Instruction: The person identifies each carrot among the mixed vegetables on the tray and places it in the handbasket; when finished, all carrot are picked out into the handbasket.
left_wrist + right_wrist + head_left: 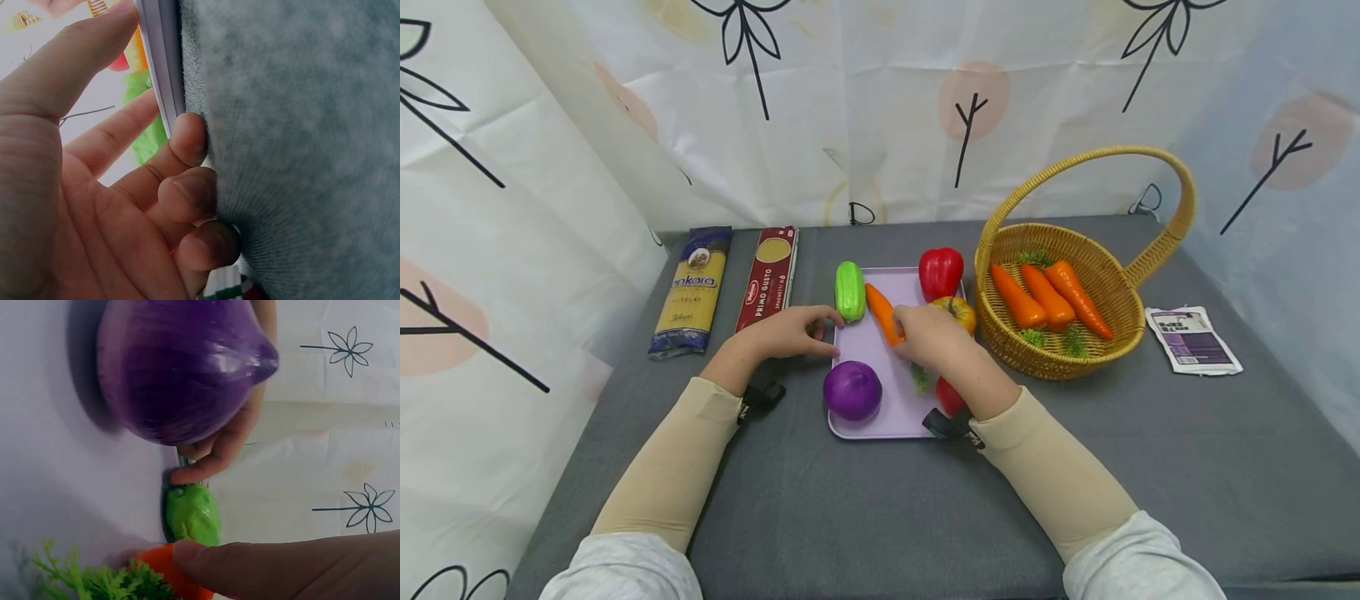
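Note:
A lilac tray (880, 429) lies on the grey table. My right hand (934, 335) pinches an orange carrot (880, 307) over the tray's middle; its green leafy top (112, 578) points toward me. My left hand (786, 337) touches the tray's left rim with thumb and forefinger, its other fingers (194, 194) loosely bent against the grey cloth. Beyond that forefinger's tip lies a green cucumber (850, 292), and on the near side sits a purple onion (852, 390). A red bell pepper (941, 273) and a yellow-orange round vegetable (958, 311) are at the tray's right. My right arm partly hides a red vegetable (950, 397).
A wicker basket (1052, 367) with a tall handle holds several carrots (1048, 302), right of the tray. Further right lies a white and purple packet (1193, 342). A yellow pasta bag (692, 292) and a red spaghetti box (767, 279) lie at the left. Printed curtains surround the table.

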A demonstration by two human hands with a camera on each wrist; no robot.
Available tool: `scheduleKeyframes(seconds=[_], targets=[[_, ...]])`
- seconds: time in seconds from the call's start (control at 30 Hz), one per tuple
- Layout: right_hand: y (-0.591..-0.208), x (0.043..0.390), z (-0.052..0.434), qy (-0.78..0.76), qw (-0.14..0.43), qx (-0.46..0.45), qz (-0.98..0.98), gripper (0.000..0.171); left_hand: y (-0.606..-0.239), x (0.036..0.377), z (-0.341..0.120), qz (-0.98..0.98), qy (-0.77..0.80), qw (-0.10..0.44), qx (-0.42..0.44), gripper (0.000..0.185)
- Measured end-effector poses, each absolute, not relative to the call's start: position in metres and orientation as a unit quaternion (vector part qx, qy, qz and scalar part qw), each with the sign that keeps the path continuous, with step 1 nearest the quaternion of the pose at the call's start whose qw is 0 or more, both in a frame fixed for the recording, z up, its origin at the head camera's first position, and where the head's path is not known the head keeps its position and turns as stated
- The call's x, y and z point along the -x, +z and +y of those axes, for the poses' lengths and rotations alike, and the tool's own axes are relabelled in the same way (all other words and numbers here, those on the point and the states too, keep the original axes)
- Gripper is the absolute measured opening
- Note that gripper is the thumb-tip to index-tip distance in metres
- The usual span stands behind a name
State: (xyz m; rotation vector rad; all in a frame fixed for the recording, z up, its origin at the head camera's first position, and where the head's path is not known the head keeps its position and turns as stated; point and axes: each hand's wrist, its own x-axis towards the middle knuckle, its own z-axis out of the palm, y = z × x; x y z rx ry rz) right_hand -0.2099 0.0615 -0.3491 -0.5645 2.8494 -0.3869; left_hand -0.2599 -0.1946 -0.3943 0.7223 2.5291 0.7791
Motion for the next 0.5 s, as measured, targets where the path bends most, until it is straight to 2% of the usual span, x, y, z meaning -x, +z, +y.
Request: scheduleKeyframes(seconds=[0.27, 0.5], targets=[[-0.3562, 0.21, 0.0557, -0.107, 0.089, 0.146, 0.979, 0.038, -0.3941, 0.2594, -0.1947, 0.905, 0.276, 0.198, -0.254, 0.052], [-0.3541, 0.2075, 0.0554, -0.15, 0.052, 0.111, 0.981, 0.048, -0.3945, 0.2592, -0.1944, 0.905, 0.277, 0.196, -0.256, 0.052]])
